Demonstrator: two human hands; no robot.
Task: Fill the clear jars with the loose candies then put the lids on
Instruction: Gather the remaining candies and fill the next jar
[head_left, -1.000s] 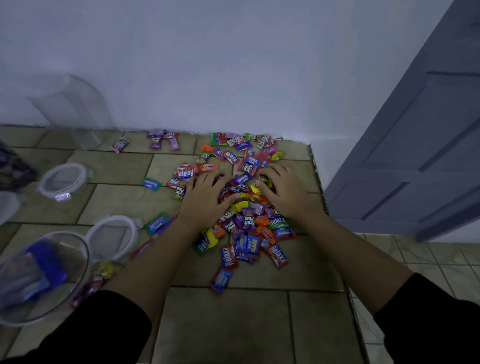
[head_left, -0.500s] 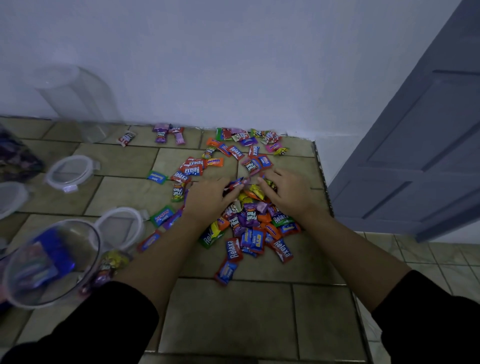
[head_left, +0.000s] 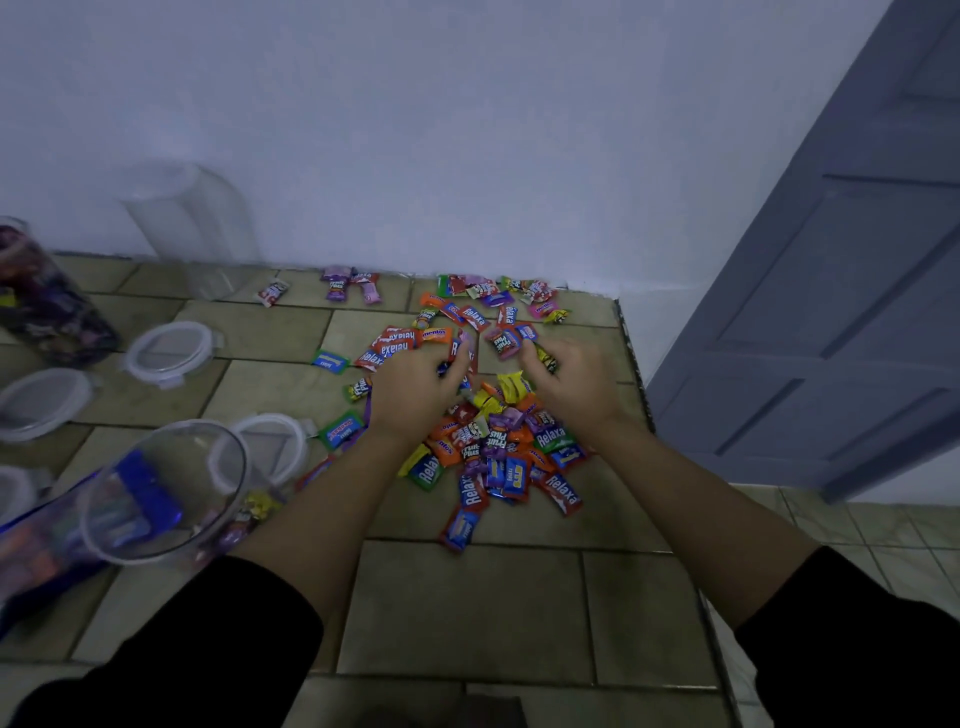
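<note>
A heap of wrapped candies (head_left: 498, 441) lies on the tiled counter (head_left: 467, 613). My left hand (head_left: 415, 395) and my right hand (head_left: 576, 384) sit on either side of the heap's far part, fingers curled round candies. A clear jar (head_left: 156, 493) with some candies inside stands at the near left, its mouth toward me. An empty clear jar (head_left: 192, 223) stands by the wall. A jar full of candies (head_left: 47, 301) is at the far left. Three round lids (head_left: 171, 351) (head_left: 44, 402) (head_left: 270, 449) lie flat on the tiles.
More candies (head_left: 488, 296) are scattered along the white wall. The counter's right edge (head_left: 639, 395) drops to a tiled floor, with a grey-blue door (head_left: 831, 312) beyond it.
Both hands have drawn together over the heap and curled their fingers round candies, lifting slightly. The view has shifted, so the jars and lids appear further right.
</note>
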